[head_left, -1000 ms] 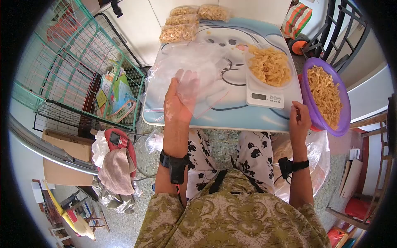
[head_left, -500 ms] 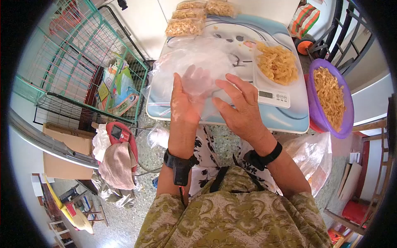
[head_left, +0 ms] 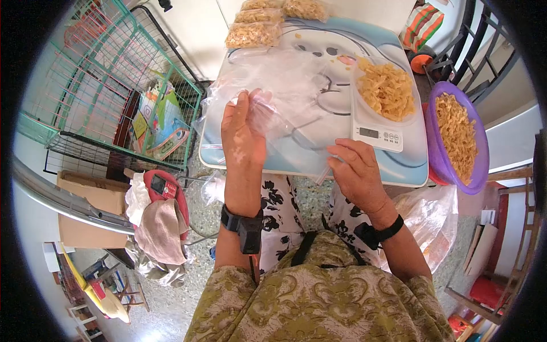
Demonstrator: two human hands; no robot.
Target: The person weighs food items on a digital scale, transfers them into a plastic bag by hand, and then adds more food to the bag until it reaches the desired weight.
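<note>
My left hand (head_left: 246,130) is closed on a clear plastic bag (head_left: 288,126), which is bunched between the thumb and fingers. At the table's front edge, my right hand (head_left: 360,174) has its fingertips pinched on the bag's zip edge, so the bag spans both hands. More clear bags (head_left: 256,71) lie flat behind my left hand. To the right, a white kitchen scale (head_left: 376,138) carries a clear container of yellowish dried strips (head_left: 386,90).
Several filled bags (head_left: 253,35) sit at the back of the patterned table (head_left: 421,165). A purple basin (head_left: 483,142) of dried pieces stands at its right. On the left are a green wire cage (head_left: 137,34) and a red stool (head_left: 181,199) with cloths and a phone.
My right hand has come down and right, pulling out the bag's zip edge. My left hand has shifted slightly left, its fingers curling round the plastic.
</note>
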